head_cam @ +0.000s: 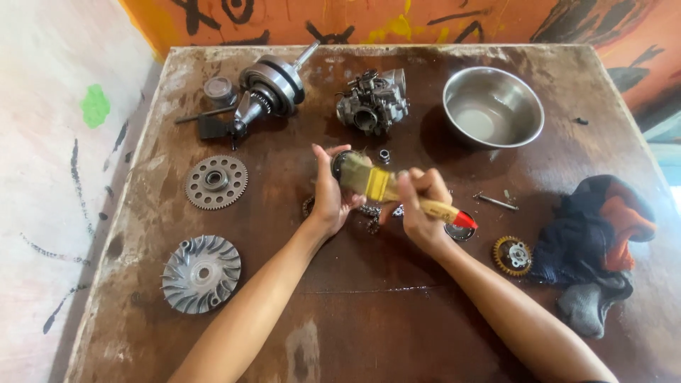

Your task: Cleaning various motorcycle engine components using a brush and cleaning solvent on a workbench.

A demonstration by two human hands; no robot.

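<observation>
Surface: worn brown table point(369, 312), stained and scuffed, with a wet streak on the near part.
Left hand: the left hand point(330, 195) is closed around a small round dark part point(342, 164), held up off the table at centre.
Right hand: the right hand point(424, 209) is wrapped around the wooden handle of a paintbrush point(386, 186), bristles laid against the part.
Step in hand: brushing the part clean; judged best done with short strokes, turning the part in the fingers, grip kept clear of the bristles.
Near left: finned pulley disc point(201, 273); toothed gear point(216, 182) beyond it.
Near right: brass-toothed small gear point(513, 255); bundle of rags point(599, 245).
Under hands: chain and small parts, partly hidden.
Far: crankshaft point(273, 89), carburettor point(372, 103), steel bowl point(493, 106).
Room: orange painted wall point(397, 18) behind; pale wall at left.
</observation>
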